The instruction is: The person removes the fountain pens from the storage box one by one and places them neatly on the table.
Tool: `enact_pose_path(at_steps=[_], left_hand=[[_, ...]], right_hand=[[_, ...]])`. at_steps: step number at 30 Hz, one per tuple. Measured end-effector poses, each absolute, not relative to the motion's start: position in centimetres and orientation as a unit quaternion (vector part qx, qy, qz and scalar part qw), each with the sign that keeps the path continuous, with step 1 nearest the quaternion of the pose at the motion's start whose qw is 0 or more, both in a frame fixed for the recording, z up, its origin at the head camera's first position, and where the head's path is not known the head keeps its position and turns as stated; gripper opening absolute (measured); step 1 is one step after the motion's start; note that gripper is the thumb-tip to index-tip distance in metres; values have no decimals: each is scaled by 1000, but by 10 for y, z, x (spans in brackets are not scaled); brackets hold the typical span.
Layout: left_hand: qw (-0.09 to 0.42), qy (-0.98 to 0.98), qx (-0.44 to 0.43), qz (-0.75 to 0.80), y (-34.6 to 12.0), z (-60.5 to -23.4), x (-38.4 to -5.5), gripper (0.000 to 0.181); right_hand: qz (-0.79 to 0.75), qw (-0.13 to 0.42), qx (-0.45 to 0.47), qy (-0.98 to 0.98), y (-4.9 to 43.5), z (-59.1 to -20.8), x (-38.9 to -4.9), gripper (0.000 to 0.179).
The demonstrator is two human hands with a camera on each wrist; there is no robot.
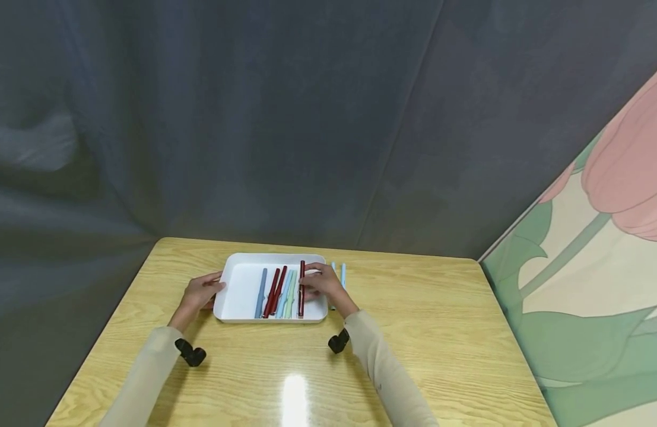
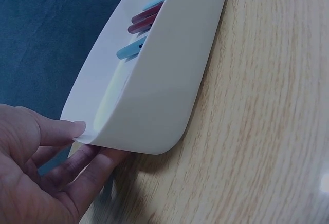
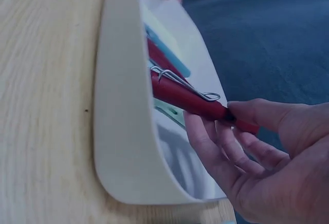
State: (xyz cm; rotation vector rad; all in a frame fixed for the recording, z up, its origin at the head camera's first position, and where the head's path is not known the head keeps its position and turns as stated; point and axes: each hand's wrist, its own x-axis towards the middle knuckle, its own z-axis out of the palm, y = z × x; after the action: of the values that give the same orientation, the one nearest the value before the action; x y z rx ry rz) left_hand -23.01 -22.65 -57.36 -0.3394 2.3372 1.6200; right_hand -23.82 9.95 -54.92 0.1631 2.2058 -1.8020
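A shallow white tray (image 1: 236, 299) holds several long, slim plastic clips. My left hand (image 1: 201, 289) grips its left end, thumb over the rim and fingers beneath, as the left wrist view shows. At the tray's right side, my right hand (image 1: 324, 282) pinches a dark red clip (image 3: 187, 96) between thumb and fingertips. A bent metal wire spring (image 3: 191, 86) runs along that clip. Left of it in the tray lie a light green clip (image 1: 291, 296), a light blue clip (image 1: 282, 299), two dark red clips (image 1: 272, 293) and a grey-blue clip (image 1: 261, 293), roughly side by side.
On the wooden table (image 1: 440, 332), just right of the tray, lie light blue clips (image 1: 343, 274), partly behind my right hand. A dark grey curtain (image 1: 307, 130) hangs along the back. To the right stands a wall panel (image 1: 584, 284) with a flower print.
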Motion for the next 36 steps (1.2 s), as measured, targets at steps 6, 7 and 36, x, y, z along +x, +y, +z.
enact_pose_path(at_steps=[6, 7, 36], left_hand=[[137, 806, -113, 565, -229, -575, -230, 52], [136, 805, -113, 566, -229, -575, -230, 52], [139, 807, -121, 561, -228, -577, -232, 52]], right_hand=[[-662, 170, 61, 727, 105, -544, -240, 42], [-664, 174, 58, 725, 106, -544, -240, 42], [-674, 130, 70, 724, 139, -538, -234, 53]])
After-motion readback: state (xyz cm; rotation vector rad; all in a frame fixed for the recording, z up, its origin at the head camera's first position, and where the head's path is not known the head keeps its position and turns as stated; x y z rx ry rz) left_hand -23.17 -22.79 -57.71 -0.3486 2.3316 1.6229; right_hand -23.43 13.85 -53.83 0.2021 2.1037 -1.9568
